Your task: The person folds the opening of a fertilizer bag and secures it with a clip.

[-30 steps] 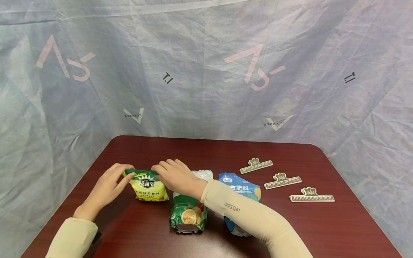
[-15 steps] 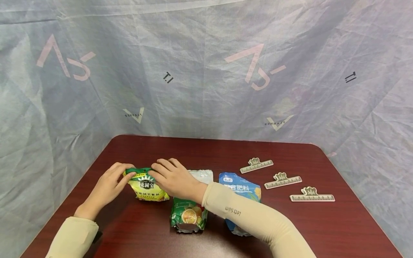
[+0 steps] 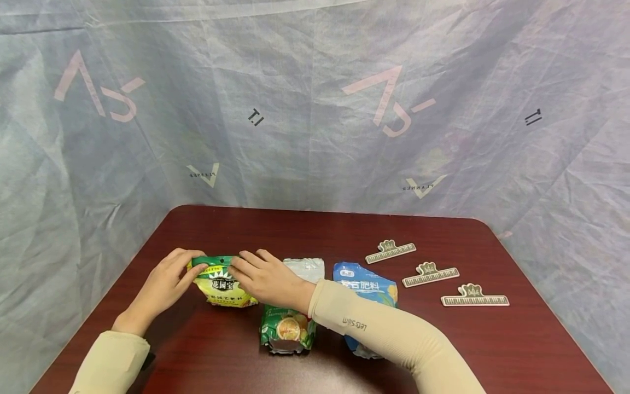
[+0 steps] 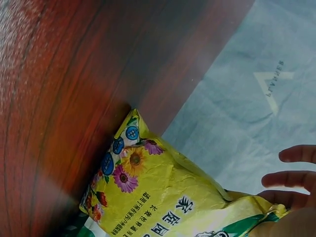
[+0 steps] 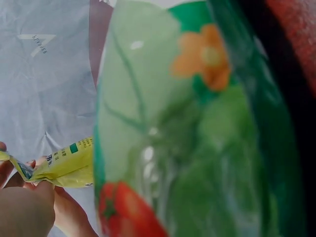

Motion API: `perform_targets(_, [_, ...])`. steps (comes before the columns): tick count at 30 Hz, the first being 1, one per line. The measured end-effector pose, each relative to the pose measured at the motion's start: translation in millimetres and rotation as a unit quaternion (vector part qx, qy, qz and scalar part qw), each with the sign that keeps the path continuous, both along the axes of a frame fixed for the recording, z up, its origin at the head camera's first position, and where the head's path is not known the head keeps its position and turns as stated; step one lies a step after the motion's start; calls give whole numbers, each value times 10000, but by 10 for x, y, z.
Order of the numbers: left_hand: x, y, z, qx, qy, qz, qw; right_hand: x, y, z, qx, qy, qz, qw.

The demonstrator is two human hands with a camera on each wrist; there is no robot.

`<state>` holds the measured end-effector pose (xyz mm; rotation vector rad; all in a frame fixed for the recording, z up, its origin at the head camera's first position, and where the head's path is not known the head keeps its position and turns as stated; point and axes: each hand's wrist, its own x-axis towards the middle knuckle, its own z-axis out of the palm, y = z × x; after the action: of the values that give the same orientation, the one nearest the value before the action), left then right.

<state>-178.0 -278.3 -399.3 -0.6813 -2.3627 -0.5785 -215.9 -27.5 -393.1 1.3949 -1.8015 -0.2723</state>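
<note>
A small yellow and green fertilizer bag (image 3: 221, 287) stands on the left of the table, its printed front facing me. My left hand (image 3: 169, 276) pinches the left end of its green top edge between thumb and fingers. At the right end of that edge, my right hand (image 3: 266, 280) grips the bag, thumb in front. Flowers are printed on the lower part of the yellow bag (image 4: 148, 187) in the left wrist view. Under my right hand and wrist lies a green and white bag with fruit pictures (image 3: 287, 331), partly hidden; the green bag (image 5: 173, 123) fills much of the right wrist view.
A blue bag (image 3: 366, 290) lies right of the green one, partly covered by my right sleeve (image 3: 384, 339). Three long clips with piano-key bars, a far clip (image 3: 390, 253), a middle clip (image 3: 430, 276) and a near clip (image 3: 474, 298), lie on the right. A grey cloth (image 3: 305, 137) hangs behind the table (image 3: 197, 350).
My right fingers have shifted along the yellow bag's top and settled slightly lower. More of the green top edge, with its hole, shows between my hands. My left hand stays put.
</note>
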Motion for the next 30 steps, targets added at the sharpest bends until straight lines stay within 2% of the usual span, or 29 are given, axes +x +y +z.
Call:
perform_targets(10, [4,-5,-22,-249,93,205,9994,49,-4,44,385,-413,-349,9978])
perform_targets(16, [7,-18,-36,-383,-45,412,9984,32,-21,-2,284,-524,-174,9981])
perform_targets(21, [4,-29,-42,-427,61,436,9981,28,-28,-24,205,-580,-37,9981])
perform_targets(30, [-5,-42,-58,-574,300,440,9969,51,-19,-8,360,-845,-235,9955])
